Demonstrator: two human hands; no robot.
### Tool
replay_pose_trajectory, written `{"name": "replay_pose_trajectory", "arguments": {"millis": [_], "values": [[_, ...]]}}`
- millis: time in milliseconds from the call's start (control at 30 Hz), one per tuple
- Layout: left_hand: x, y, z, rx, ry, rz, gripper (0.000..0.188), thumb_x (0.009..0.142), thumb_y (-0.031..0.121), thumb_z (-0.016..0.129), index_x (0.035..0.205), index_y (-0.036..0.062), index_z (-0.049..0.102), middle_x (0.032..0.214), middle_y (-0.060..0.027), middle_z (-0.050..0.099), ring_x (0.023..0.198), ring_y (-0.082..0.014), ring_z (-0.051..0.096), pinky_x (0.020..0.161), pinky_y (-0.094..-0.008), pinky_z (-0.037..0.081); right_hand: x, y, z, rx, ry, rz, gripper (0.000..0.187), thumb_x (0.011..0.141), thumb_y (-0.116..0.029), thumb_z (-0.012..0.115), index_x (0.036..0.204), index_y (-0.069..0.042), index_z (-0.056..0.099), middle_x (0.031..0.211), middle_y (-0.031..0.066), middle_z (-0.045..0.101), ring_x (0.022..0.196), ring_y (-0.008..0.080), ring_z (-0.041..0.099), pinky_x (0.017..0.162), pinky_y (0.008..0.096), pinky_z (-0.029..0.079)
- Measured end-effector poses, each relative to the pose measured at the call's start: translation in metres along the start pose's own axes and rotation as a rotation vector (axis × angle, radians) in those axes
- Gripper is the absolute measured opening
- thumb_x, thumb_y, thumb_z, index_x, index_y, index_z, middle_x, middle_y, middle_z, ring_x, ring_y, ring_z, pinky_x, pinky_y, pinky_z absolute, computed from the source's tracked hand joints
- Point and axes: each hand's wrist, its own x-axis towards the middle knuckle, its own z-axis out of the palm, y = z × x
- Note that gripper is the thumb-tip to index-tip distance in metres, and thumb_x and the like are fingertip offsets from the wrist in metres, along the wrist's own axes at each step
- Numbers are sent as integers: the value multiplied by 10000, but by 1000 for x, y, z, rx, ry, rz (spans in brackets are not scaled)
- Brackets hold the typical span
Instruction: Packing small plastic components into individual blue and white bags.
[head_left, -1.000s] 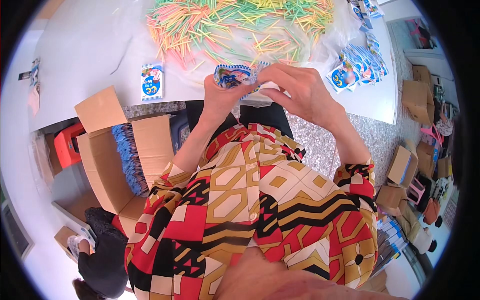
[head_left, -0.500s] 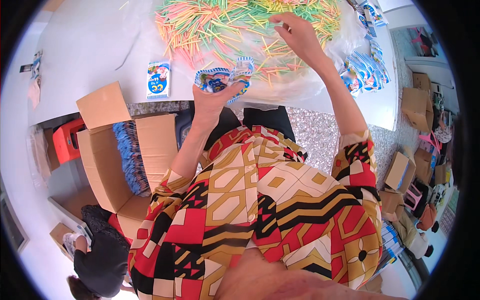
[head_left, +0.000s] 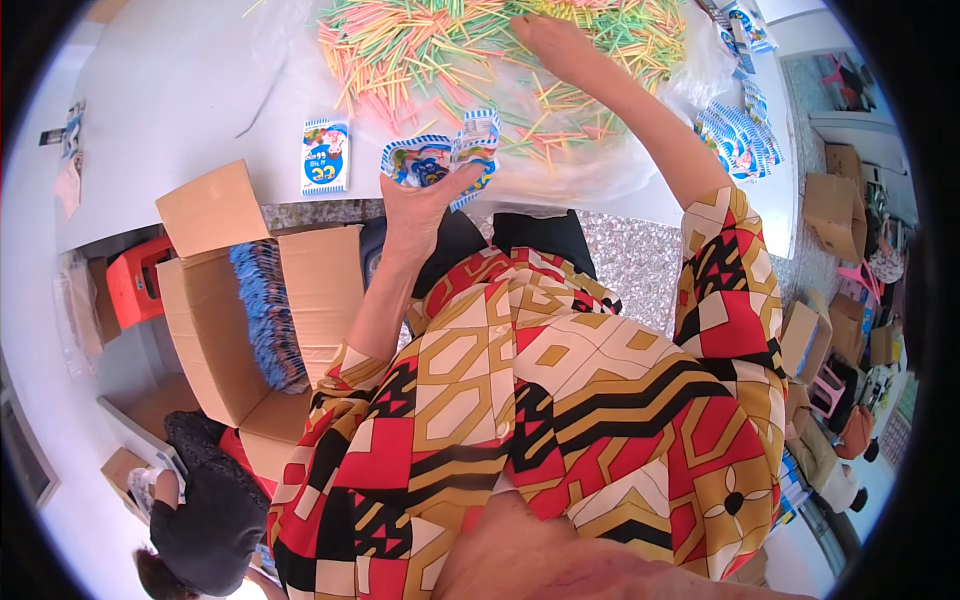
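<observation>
My left hand (head_left: 415,215) grips a blue-and-white printed plastic packet (head_left: 418,160), its top spread apart, just above the table's near edge. What lies inside the packet cannot be made out. My right hand (head_left: 556,45) reaches over to the far side, down at a large heap of thin pink, green and yellow sticks (head_left: 420,50). Its fingers are curled together at the heap; anything between them is hidden. Left of the held packet, a filled flat packet (head_left: 326,157) of the same print lies on the table.
The white table (head_left: 190,110) carries clear plastic sheeting (head_left: 600,180) under the heap. Fanned packets (head_left: 742,140) lie at its right. Below left stands an opened cardboard box (head_left: 205,330) with stacked blue packets (head_left: 268,315), beside a red stool (head_left: 138,282). A person in black (head_left: 205,510) is at lower left.
My right hand has moved left and farther away, down onto the stick heap, and its fingers have drawn together. The left hand keeps the packet in nearly the same place.
</observation>
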Motion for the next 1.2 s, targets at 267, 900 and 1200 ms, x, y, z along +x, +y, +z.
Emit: {"name": "replay_pose_trajectory", "arguments": {"millis": [267,900,1200], "values": [[1,-2,1,0,-4,-7,263,688,-47,741,915,-7,615,856,-80,663,753,-130,641,694,-258,523,-8,4,2,11,127,-76,119,748,-10,506,849,9,566,883,187,585,871,314,590,757,393,482],[13,-6,16,36,-90,-3,280,693,-41,744,929,-1,599,865,-81,656,771,-136,642,691,-270,533,-82,18,-18,817,59,313,131,822,-149,628,939,-96,651,709,-11,593,589,35,536,517,209,442],[19,-8,22,47,-174,16,296,698,-30,740,964,-21,610,884,-82,664,789,-133,644,720,-256,525,-81,-17,-135,1245,99,408,103,780,-117,672,767,-21,635,644,23,582,548,80,535,491,225,418]]}}
